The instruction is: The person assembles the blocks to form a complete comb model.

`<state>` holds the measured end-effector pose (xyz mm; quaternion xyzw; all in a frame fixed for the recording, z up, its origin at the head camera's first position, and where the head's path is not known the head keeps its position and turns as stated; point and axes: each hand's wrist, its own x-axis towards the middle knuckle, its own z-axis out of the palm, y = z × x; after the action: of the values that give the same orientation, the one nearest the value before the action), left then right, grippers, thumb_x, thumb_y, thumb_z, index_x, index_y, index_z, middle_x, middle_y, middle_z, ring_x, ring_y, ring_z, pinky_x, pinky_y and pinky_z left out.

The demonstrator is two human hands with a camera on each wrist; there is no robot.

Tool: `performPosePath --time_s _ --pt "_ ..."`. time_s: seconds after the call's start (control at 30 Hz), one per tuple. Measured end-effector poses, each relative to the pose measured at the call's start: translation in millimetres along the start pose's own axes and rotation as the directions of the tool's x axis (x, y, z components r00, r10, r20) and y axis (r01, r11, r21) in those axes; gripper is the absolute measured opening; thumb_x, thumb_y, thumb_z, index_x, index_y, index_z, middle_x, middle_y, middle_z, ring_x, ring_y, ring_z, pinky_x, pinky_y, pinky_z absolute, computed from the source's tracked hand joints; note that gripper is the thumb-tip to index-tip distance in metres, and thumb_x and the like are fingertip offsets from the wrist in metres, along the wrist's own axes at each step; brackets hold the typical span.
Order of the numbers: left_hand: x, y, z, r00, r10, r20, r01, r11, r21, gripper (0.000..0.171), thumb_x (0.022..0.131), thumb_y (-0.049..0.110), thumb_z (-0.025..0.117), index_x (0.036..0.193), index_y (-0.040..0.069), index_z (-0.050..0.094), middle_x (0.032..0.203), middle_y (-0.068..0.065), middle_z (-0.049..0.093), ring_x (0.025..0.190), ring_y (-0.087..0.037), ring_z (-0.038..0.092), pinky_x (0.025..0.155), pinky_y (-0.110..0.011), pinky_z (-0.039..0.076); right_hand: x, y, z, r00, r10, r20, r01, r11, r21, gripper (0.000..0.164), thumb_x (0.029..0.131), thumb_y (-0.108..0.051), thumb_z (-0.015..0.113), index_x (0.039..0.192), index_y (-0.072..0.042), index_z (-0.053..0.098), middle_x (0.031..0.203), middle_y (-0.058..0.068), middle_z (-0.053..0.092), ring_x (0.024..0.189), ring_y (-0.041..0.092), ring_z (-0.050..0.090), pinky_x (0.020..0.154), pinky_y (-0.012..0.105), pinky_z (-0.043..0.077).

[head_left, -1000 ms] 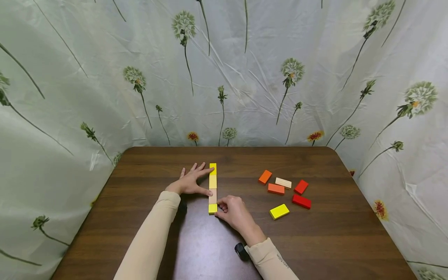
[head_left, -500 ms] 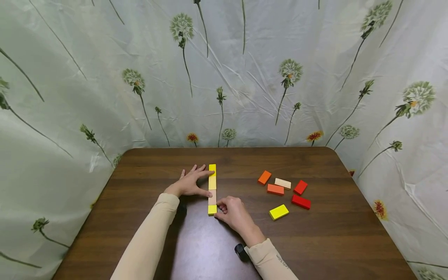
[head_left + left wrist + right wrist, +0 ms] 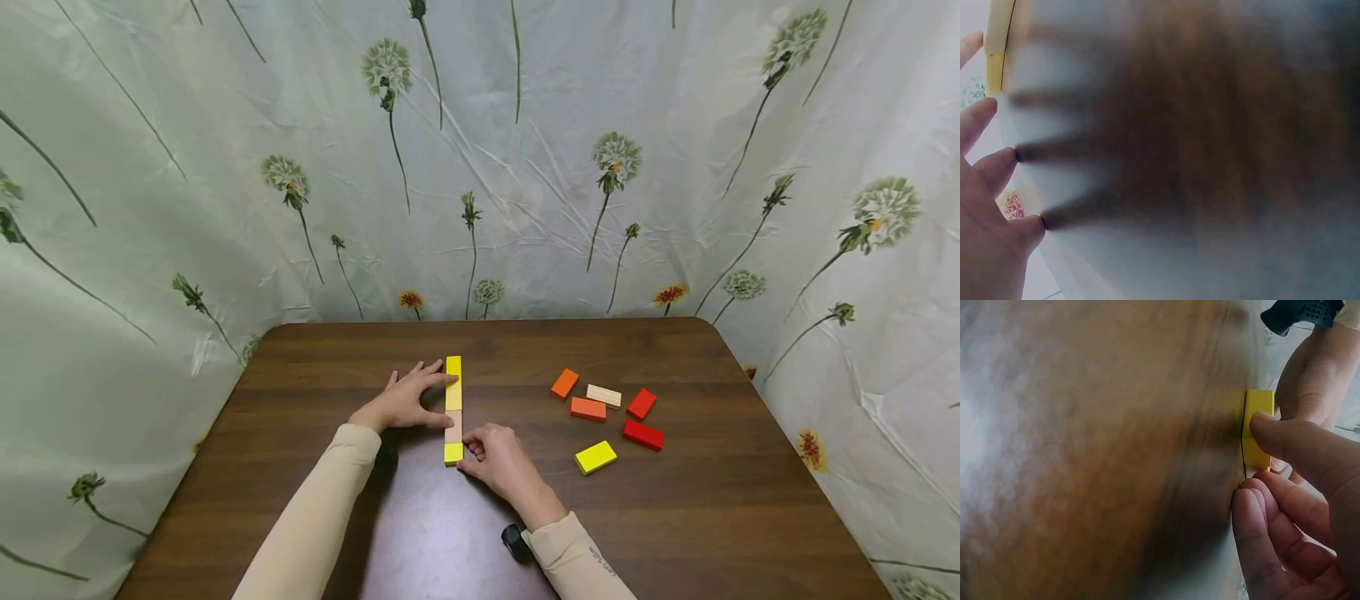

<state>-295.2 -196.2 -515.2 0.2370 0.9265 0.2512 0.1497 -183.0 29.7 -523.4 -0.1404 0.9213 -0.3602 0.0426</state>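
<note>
Wooden blocks lie end to end in a straight row in the head view: a yellow block (image 3: 453, 365) at the far end, a pale yellow block (image 3: 453, 397), a beige block (image 3: 453, 434), and another yellow block (image 3: 453, 453) nearest the body. My left hand (image 3: 401, 404) is spread along the row's left side, index fingertip at the far yellow block and thumb at the beige one. At the near end, my right hand (image 3: 506, 463) holds the near yellow block's corner, fingers curled along its right side. In the right wrist view, the thumb (image 3: 1291, 440) lies against that block.
On the brown table (image 3: 675, 517), loose blocks lie to the right: orange (image 3: 565, 383), salmon-orange (image 3: 588, 409), ridged natural wood (image 3: 603, 396), red (image 3: 642, 403), a second red (image 3: 642, 435) and yellow (image 3: 596, 457). A dandelion-print curtain (image 3: 525, 208) hangs behind the table.
The head view has tilted slightly, so the scene sits a little lower. Both hands keep their places at the row, and the loose blocks lie where they were.
</note>
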Motion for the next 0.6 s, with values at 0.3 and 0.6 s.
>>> performPosePath --time_s 0.3,0.6 --pt "-8.0 2.2 5.7 0.999 0.041 -0.019 -0.040 0.998 0.038 0.085 0.092 0.059 0.079 0.164 0.025 0.048 0.180 -0.007 0.026 0.166 -0.047 0.019 0.123 -0.085 0.005 0 1 0 1.000 -0.019 -0.002 0.019 1.000 -0.004 0.030 0.086 -0.016 0.092 0.110 -0.003 0.080 0.090 0.000 0.067 0.079 0.006 0.056 0.070 0.021 0.052" --pt "-17.5 5.6 7.1 0.997 0.075 0.020 -0.075 0.997 0.029 0.103 0.079 0.064 0.089 0.166 0.029 0.045 0.180 -0.003 0.025 0.168 -0.043 0.015 0.125 -0.083 0.002 0 2 1 1.000 -0.016 -0.012 0.016 1.000 -0.013 0.031 0.087 -0.019 0.092 0.111 -0.003 0.081 0.090 0.001 0.067 0.079 0.006 0.057 0.070 0.021 0.053"
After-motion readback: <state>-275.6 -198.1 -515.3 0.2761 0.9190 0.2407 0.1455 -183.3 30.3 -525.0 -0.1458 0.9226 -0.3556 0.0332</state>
